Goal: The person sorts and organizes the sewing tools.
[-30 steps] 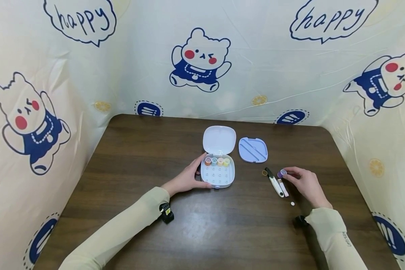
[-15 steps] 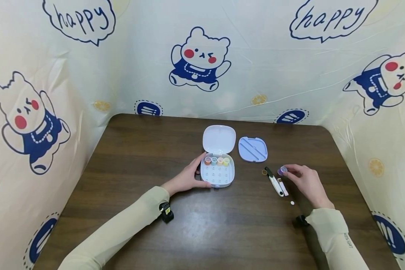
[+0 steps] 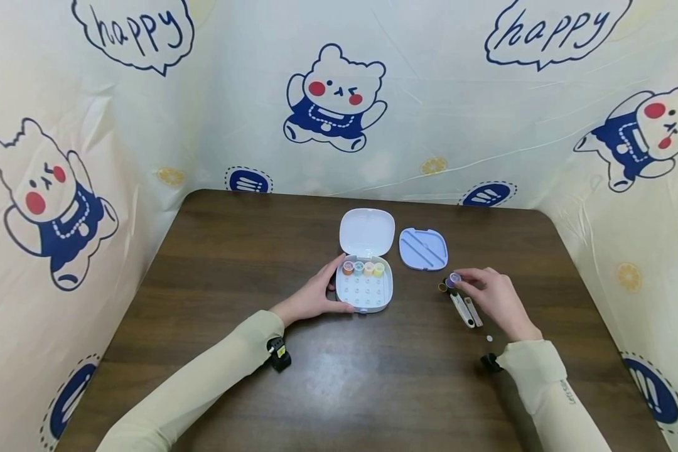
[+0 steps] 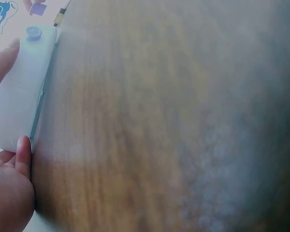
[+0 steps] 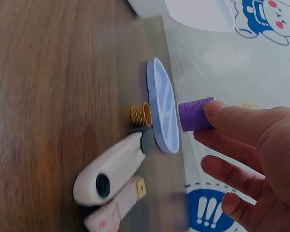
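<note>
1. Above the desk, near its right side, the right hand pinches a purple spool between thumb and forefinger, its other fingers loosely bent.
2. At the middle of the desk, the left hand grips the white box, thumb along the front and fingers round the left side.
3. Inside the box, four spools stand in a row by the hinge; the lid is raised.
4. Beyond the purple spool lies a blue panel.
5. Below it are a gold thimble and a white-handled tool.
</note>
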Motion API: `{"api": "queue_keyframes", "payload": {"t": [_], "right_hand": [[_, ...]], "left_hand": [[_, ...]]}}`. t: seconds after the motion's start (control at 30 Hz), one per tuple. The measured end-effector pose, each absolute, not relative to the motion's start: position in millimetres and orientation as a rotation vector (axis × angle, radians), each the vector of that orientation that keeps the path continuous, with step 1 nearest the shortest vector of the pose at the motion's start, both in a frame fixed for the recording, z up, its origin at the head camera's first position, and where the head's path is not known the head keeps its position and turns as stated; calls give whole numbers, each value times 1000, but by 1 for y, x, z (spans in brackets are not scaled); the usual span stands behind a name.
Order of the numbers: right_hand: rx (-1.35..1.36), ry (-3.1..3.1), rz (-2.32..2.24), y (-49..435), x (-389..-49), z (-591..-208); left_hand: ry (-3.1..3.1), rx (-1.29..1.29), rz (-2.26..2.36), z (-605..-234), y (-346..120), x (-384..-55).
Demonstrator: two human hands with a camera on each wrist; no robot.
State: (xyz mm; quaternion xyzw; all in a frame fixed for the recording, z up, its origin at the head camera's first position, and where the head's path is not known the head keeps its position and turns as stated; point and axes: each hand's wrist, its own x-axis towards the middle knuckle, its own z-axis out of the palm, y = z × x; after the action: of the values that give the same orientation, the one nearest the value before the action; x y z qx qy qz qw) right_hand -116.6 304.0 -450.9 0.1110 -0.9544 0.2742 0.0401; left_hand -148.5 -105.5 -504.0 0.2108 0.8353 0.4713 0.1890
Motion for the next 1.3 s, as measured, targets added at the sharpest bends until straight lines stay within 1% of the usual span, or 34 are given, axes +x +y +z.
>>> {"api": "queue_keyframes", "payload": {"t": [0.67, 1.0, 1.3], "right_hand": [[510, -2882, 912, 256, -134, -447], [501, -2926, 936, 231, -139, -441], [581, -2942, 954, 209, -141, -437]], "left_hand": [[2338, 578, 1319, -505, -106, -148], [2350, 584, 1316, -504, -106, -148], [2339, 583, 1326, -505, -106, -149]]}}
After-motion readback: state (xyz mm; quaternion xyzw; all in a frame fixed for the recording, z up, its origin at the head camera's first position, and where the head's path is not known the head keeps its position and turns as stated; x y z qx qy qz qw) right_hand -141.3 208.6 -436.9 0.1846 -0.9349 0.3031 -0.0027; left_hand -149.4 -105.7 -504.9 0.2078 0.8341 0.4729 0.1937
